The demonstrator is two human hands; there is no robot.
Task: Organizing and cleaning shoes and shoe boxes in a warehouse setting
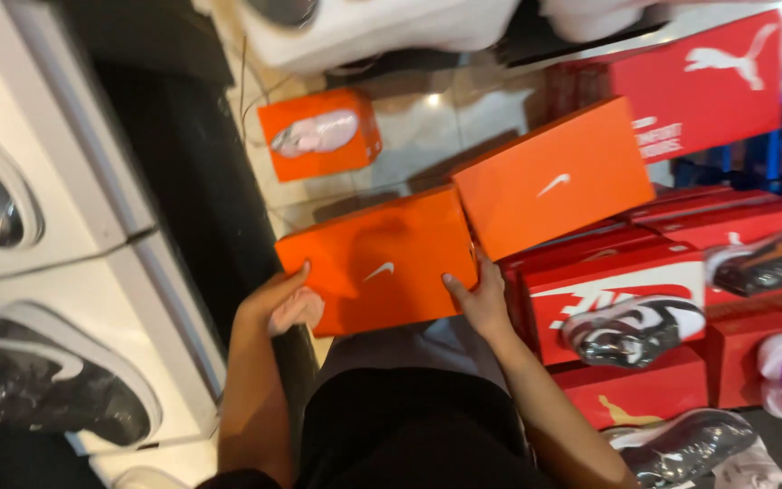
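Both hands (282, 303) gripping orange shoebox (377, 263)

The orange shoebox (375, 263) held between both hands is matt cardboard with a smooth lid. Just right of it, a second orange box (554, 177) has the same matt card finish. Further right, red boxes (617, 281) are smooth printed card; the shoes (634, 328) on them are wrapped in glossy clear plastic film. Beyond the orange shoebox, the floor tiles (427, 127) are glossy and reflective.

One head-worn view looks steeply down, close over stacked shoe boxes (608, 299).
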